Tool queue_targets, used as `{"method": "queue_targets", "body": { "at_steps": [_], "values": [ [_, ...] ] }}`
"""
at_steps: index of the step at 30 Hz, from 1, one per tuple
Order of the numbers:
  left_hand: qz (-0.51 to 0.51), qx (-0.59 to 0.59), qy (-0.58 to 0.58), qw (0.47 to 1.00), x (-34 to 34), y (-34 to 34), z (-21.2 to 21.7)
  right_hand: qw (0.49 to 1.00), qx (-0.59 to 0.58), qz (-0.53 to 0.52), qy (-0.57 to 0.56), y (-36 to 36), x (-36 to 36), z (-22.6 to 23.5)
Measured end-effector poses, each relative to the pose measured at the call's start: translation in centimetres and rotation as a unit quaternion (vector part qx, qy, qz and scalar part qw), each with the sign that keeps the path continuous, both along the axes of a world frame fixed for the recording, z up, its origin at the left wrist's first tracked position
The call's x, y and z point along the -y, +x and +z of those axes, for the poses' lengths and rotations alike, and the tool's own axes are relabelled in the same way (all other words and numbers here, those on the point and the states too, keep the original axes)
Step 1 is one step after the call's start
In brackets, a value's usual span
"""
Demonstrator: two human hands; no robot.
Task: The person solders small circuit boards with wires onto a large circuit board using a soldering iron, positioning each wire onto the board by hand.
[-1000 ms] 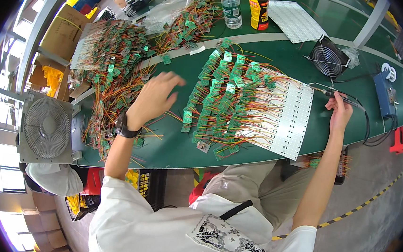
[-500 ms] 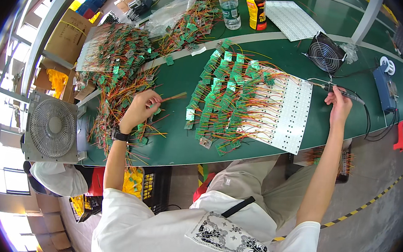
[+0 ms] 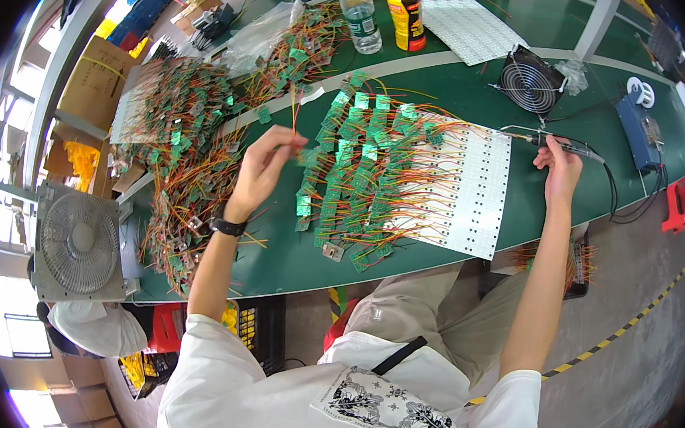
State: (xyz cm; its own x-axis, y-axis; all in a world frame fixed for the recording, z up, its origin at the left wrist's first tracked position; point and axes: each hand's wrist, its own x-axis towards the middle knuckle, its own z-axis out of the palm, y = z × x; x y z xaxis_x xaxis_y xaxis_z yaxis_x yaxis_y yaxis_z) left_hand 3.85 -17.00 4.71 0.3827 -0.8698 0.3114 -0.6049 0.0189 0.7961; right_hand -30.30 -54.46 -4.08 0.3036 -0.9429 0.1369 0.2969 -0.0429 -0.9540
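My left hand (image 3: pixel 262 169) pinches a small green circuit board (image 3: pixel 308 158) with red and yellow wires, which is blurred. The wires stick up above the fingertips. Just right of it lie rows of similar wired green boards (image 3: pixel 358 175), their wires reaching onto a white perforated panel (image 3: pixel 472 200). Beyond the panel's right edge, my right hand (image 3: pixel 559 168) is closed around a soldering iron (image 3: pixel 582 152), its tip pointing left toward the panel's far corner. To the left of my left hand spreads a tangled heap of wired boards (image 3: pixel 192 178).
A small black fan (image 3: pixel 532 84) stands behind the iron, near a blue soldering station (image 3: pixel 643 133) with a solder spool (image 3: pixel 640 93). Farther back are a water bottle (image 3: pixel 361 18), an orange-labelled bottle (image 3: pixel 406 16) and another white panel (image 3: pixel 463 26). A grey fan (image 3: pixel 81 243) stands at left.
My left hand has moved right and away from me, from the heap to the rows' edge, and the wires it holds now point upward. My right hand keeps the soldering iron; the view has shifted slightly.
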Motion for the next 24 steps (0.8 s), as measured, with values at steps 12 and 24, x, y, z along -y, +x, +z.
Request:
{"method": "queue_targets", "body": {
  "at_steps": [12, 24],
  "values": [
    [-0.14, -0.158, -0.228, 0.951, 20.3, -10.0, -0.2, 1.0, -0.002, 0.0, 0.002, -0.1, -0.2, 0.1],
    [-0.222, -0.062, 0.04, 0.972, 22.3, -10.3, -2.5, 1.0, -0.027, 0.003, -0.002, -0.1, -0.1, 0.2]
  ]
}}
